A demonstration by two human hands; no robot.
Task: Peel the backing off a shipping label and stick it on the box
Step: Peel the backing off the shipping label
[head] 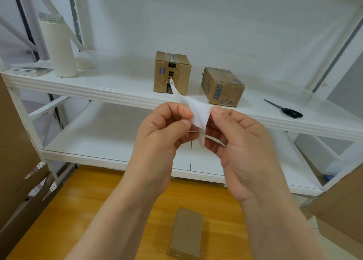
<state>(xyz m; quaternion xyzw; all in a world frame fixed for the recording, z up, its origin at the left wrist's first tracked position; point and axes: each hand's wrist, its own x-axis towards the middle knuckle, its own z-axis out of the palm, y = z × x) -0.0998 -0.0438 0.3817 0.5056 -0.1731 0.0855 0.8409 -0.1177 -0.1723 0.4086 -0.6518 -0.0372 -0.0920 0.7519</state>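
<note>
Both our hands, left hand and right hand, pinch the shipping label before the shelf; it seems thin, floppy, sticky, so we hold only corners.

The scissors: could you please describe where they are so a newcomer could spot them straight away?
Look at the upper white shelf holding two cardboard boxes. Right of both boxes, near the front edge, lie the scissors: flat, dark-bladed, black-handled, the only tool there.
</note>
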